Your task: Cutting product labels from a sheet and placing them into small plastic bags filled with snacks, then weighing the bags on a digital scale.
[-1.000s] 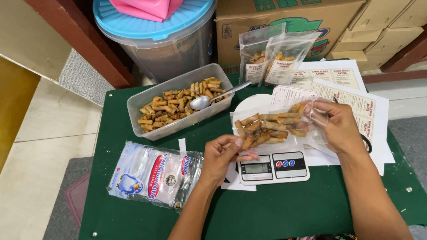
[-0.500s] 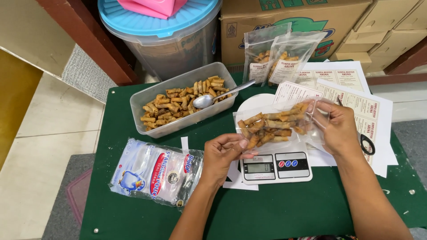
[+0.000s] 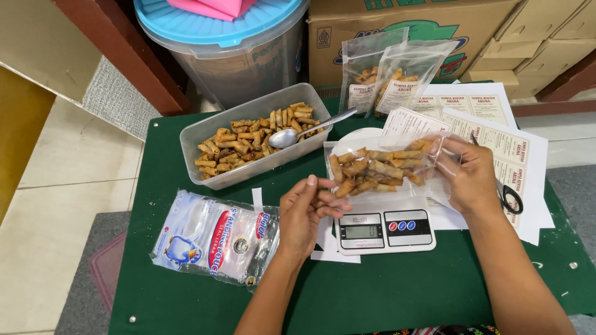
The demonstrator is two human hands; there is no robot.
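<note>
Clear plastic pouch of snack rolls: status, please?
Both hands, left hand and right hand, hold clear plastic pouch of fried rolls sideways above white digital scale. Nothing blocking.

A clear plastic tub (image 3: 205,139) of small fried rolls is sitting on the green table (image 3: 385,298), with a metal spoon (image 3: 304,129) lying across the rolls, its handle sticking out past the tub's right rim. Behind the tub, off the table, a big clear bucket with a blue lid (image 3: 230,37) is standing. Right of the tub, two filled pouches (image 3: 391,77) are leaning against a cardboard box (image 3: 422,25). In front of the tub, a pack of empty pouches (image 3: 214,236) is lying flat. Black-handled scissors (image 3: 510,197) are resting on label sheets (image 3: 496,133), far right of the tub.
</note>
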